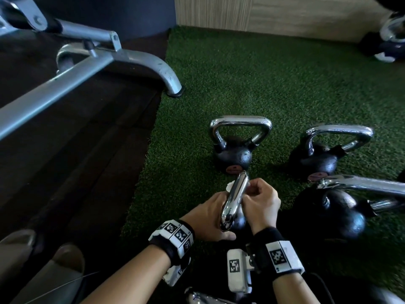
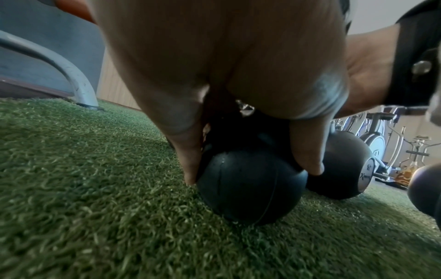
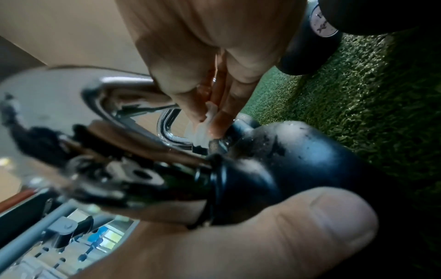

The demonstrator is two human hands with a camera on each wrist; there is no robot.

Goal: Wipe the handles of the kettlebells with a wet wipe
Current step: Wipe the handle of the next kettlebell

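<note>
The left hand [image 1: 210, 218] is steadying the nearest kettlebell [image 2: 250, 190] on the turf [image 1: 263, 80] while the right hand [image 1: 260, 202] is pinching the wet wipe [image 3: 201, 130] round its chrome handle [image 1: 234, 200], probably mid-wipe; neighbouring kettlebells [image 1: 232, 148] are crowding the right, with open turf beyond.

Both forearms are bare, no sleeves. Each wrist has a black strap [image 1: 173, 244] with white blocks printed in black-and-white square marker codes. The right wrist's band [image 1: 278, 255] also carries a white boxy camera unit [image 1: 237, 270] with its own marker, plus a thin black cable trailing off it.
</note>
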